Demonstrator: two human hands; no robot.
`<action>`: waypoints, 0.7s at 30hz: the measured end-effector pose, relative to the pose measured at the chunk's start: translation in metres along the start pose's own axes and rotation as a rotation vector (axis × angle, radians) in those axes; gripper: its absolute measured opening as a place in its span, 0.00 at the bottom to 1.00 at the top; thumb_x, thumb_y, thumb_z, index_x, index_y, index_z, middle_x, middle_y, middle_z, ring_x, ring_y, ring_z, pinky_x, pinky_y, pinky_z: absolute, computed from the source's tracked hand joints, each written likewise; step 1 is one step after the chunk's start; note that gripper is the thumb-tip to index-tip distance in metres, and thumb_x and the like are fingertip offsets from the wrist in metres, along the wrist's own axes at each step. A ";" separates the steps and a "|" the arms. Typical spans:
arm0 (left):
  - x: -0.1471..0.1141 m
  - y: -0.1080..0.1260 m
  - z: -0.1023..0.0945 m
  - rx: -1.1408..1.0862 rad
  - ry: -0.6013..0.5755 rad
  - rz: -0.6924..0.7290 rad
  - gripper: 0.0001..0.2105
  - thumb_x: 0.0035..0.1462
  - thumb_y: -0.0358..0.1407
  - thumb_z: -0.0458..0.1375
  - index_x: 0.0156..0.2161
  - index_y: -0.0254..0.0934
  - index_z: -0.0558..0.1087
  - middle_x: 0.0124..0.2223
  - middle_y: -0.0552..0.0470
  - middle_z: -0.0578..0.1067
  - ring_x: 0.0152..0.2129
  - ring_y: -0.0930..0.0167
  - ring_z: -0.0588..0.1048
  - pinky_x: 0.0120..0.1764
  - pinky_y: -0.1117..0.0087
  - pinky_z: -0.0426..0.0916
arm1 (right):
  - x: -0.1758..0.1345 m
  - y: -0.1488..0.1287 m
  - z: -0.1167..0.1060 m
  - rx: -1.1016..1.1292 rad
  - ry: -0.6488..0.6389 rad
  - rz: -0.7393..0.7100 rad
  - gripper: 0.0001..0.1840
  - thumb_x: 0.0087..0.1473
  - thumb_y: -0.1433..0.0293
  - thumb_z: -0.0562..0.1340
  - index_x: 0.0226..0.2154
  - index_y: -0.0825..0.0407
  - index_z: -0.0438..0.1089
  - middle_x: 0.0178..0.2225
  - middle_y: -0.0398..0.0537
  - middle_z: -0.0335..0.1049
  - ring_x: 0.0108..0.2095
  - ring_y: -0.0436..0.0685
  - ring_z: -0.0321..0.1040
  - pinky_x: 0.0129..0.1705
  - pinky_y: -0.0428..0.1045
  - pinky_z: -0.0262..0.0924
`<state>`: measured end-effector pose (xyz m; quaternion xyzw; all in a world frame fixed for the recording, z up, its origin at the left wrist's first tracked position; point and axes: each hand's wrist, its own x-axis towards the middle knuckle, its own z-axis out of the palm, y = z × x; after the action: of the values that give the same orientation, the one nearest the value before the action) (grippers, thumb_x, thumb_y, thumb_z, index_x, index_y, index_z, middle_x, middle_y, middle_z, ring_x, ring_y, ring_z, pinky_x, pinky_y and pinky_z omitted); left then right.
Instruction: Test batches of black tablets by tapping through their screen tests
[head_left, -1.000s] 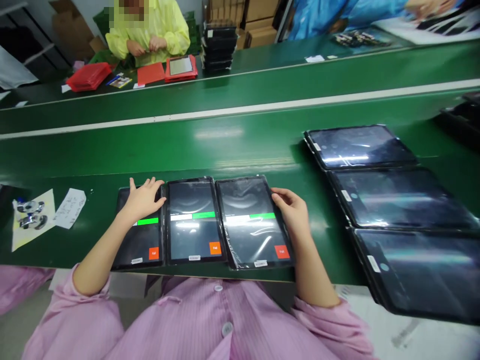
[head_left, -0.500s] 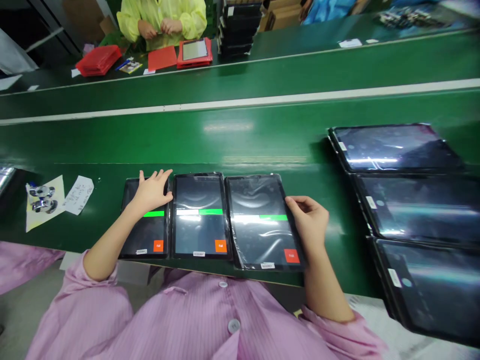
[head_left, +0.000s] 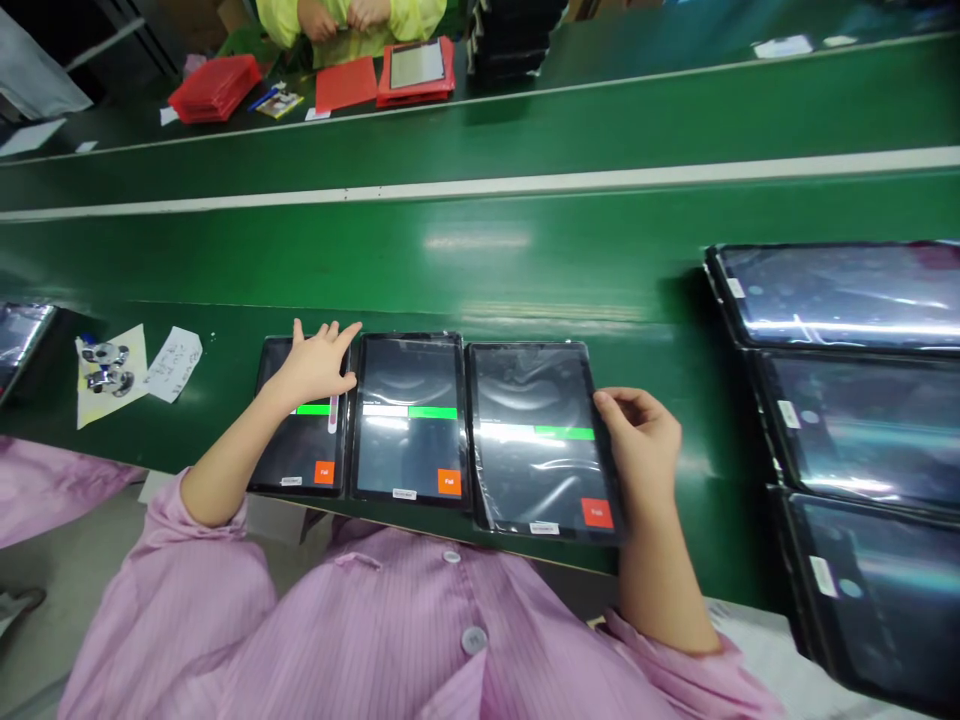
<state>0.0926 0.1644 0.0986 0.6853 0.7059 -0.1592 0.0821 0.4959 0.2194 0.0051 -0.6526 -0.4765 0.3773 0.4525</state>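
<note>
The left hand [head_left: 319,365] lies over the upper part of the left tablet [head_left: 300,455], fingers spread and grasping nothing, its thumb reaching toward the gap on its right. Below that hand the screen shows a green bar, a small upright slider and an orange square marked Fail. The right hand [head_left: 643,445] is at the right edge of the right tablet [head_left: 525,390], thumb against the rim and fingers bent; part of the fingers is hidden, so I cannot tell whether it grips the tablet or only touches it. Between the two hands lies the middle tablet [head_left: 409,450], just beside its neighbours, with a like green bar and orange square. All three tablets lie screen up on the green table [head_left: 652,340].

Farther out, to the right of the right hand, three dark tablets [head_left: 862,415] lie one behind another. Left of the left hand are a white note [head_left: 174,365] with handwriting and, past it, shiny metal pieces [head_left: 109,368] on a yellowish paper [head_left: 94,410]. Well beyond both hands a pale strip [head_left: 480,185] crosses the green surface. Beyond it, ahead of the left hand, are red folders [head_left: 215,88] and a person in yellow [head_left: 349,35].
</note>
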 end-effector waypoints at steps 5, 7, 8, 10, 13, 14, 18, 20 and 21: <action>0.005 -0.002 0.002 -0.053 0.039 -0.028 0.32 0.61 0.41 0.52 0.69 0.32 0.58 0.68 0.31 0.62 0.65 0.51 0.63 0.65 0.32 0.38 | 0.001 0.003 0.000 0.039 -0.049 -0.003 0.18 0.43 0.56 0.68 0.34 0.51 0.76 0.34 0.53 0.76 0.35 0.59 0.71 0.39 0.54 0.66; 0.007 -0.004 0.002 -0.063 0.050 -0.035 0.31 0.60 0.41 0.52 0.67 0.33 0.61 0.66 0.33 0.65 0.63 0.52 0.65 0.66 0.33 0.39 | 0.002 0.006 -0.001 0.048 -0.064 -0.008 0.18 0.44 0.57 0.68 0.36 0.51 0.76 0.35 0.54 0.77 0.36 0.60 0.72 0.41 0.54 0.67; 0.007 -0.005 0.002 -0.064 0.056 -0.032 0.30 0.60 0.41 0.52 0.67 0.33 0.62 0.66 0.34 0.66 0.62 0.52 0.66 0.66 0.33 0.39 | 0.002 0.007 -0.001 0.047 -0.066 -0.014 0.18 0.44 0.57 0.68 0.36 0.51 0.77 0.36 0.54 0.77 0.36 0.60 0.72 0.41 0.55 0.67; 0.008 -0.006 0.003 -0.059 0.071 -0.026 0.30 0.60 0.42 0.52 0.66 0.34 0.63 0.65 0.35 0.67 0.61 0.51 0.68 0.65 0.33 0.40 | 0.003 0.009 -0.001 0.040 -0.061 -0.027 0.18 0.45 0.57 0.68 0.36 0.51 0.77 0.36 0.53 0.78 0.37 0.61 0.72 0.42 0.55 0.67; 0.009 -0.005 0.005 -0.056 0.094 -0.036 0.29 0.60 0.42 0.51 0.65 0.35 0.65 0.64 0.36 0.69 0.58 0.50 0.71 0.65 0.32 0.40 | 0.003 0.010 -0.001 0.046 -0.066 -0.047 0.18 0.46 0.57 0.68 0.37 0.50 0.77 0.36 0.51 0.78 0.37 0.61 0.73 0.42 0.55 0.68; 0.010 -0.005 0.006 -0.061 0.102 -0.048 0.28 0.60 0.42 0.50 0.64 0.36 0.66 0.63 0.37 0.70 0.57 0.49 0.71 0.65 0.30 0.40 | 0.003 0.009 -0.001 0.050 -0.075 -0.053 0.18 0.46 0.57 0.67 0.38 0.50 0.77 0.36 0.51 0.78 0.37 0.60 0.73 0.42 0.55 0.68; 0.010 -0.003 0.012 -0.090 0.148 -0.086 0.25 0.61 0.41 0.48 0.61 0.39 0.69 0.61 0.39 0.73 0.57 0.48 0.72 0.61 0.23 0.35 | 0.004 0.010 -0.001 0.057 -0.111 -0.078 0.19 0.48 0.56 0.67 0.39 0.51 0.77 0.36 0.50 0.78 0.36 0.59 0.72 0.41 0.54 0.67; 0.010 -0.004 0.014 -0.091 0.150 -0.086 0.25 0.62 0.41 0.47 0.62 0.40 0.68 0.61 0.38 0.72 0.59 0.47 0.70 0.60 0.22 0.32 | 0.005 0.011 0.000 0.068 -0.112 -0.092 0.19 0.48 0.56 0.66 0.39 0.51 0.76 0.36 0.51 0.77 0.36 0.59 0.72 0.40 0.54 0.67; 0.009 -0.004 0.013 -0.084 0.137 -0.086 0.25 0.63 0.41 0.47 0.64 0.40 0.66 0.62 0.37 0.71 0.60 0.47 0.68 0.59 0.21 0.31 | 0.005 0.012 0.001 0.075 -0.112 -0.097 0.19 0.48 0.56 0.66 0.39 0.50 0.76 0.36 0.50 0.77 0.36 0.59 0.71 0.40 0.54 0.67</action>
<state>0.0866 0.1686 0.0835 0.6593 0.7449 -0.0855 0.0556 0.5001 0.2231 -0.0069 -0.5891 -0.5177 0.4085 0.4670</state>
